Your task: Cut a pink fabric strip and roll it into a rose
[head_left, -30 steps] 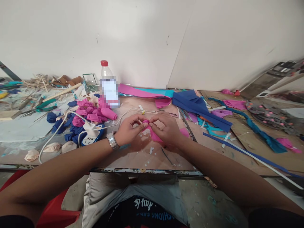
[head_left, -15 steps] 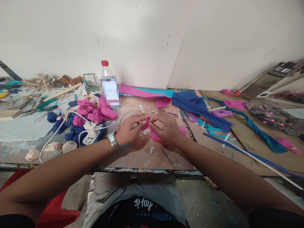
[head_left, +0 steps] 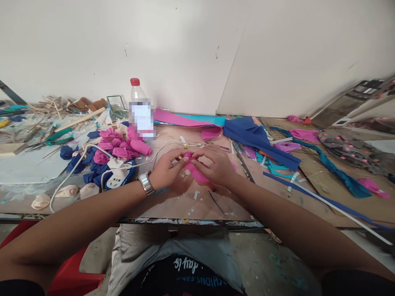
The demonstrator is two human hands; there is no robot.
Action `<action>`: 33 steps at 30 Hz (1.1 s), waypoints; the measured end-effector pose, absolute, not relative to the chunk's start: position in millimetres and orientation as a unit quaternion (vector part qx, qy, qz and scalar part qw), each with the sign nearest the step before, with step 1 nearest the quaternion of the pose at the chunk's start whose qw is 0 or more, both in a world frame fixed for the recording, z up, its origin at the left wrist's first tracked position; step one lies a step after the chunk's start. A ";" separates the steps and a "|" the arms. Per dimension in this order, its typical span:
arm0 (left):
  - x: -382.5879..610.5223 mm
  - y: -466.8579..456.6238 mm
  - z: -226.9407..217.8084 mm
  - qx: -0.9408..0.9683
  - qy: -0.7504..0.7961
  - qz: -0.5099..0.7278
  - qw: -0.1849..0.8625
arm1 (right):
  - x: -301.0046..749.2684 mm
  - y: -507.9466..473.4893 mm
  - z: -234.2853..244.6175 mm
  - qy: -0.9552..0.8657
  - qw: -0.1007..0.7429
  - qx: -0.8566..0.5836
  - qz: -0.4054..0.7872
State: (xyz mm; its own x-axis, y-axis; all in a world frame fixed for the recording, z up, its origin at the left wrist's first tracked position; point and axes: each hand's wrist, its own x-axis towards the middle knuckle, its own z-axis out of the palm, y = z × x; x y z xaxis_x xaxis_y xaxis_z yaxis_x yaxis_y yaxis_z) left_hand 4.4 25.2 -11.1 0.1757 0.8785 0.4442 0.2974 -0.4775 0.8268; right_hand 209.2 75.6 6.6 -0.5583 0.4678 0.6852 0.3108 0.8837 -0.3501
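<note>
Between both hands, just above the table, is a pink crepe-paper strip, its upper end rolled into a small rosette. My left hand, with a metal watch on the wrist, pinches the rosette between thumb and fingers. Thumb and forefinger of my right hand close on the strip just beside the rosette. The strip's free part hangs down under my right hand and is partly hidden by it. A small white scrap lies on the table below the hands.
Left of my hands are a blue-and-white power strip with a white cable, a heap of pink paper flowers, cream flowers and pliers. Behind stands a red-capped bottle. Blue paper lies to the right.
The rosette has shifted slightly left in my fingers. More of the pink strip shows between my hands, and my right hand has tilted a little.
</note>
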 end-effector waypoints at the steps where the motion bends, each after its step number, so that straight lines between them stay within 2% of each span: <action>1: 4.5 25.4 -11.1 0.705 0.417 0.487 0.303 | 209.2 75.7 6.7 -0.878 0.414 -0.222 0.093; 16: 4.7 25.5 -9.4 0.742 0.370 0.478 0.290 | 209.6 75.9 4.2 -0.876 0.410 -0.235 0.093; 26: 5.4 28.4 -17.1 0.681 0.411 0.511 0.326 | 208.9 76.4 3.8 -0.874 0.415 -0.228 0.105; 33: 3.4 27.8 -14.1 0.698 0.425 0.495 0.297 | 208.6 75.6 3.1 -0.875 0.409 -0.241 0.097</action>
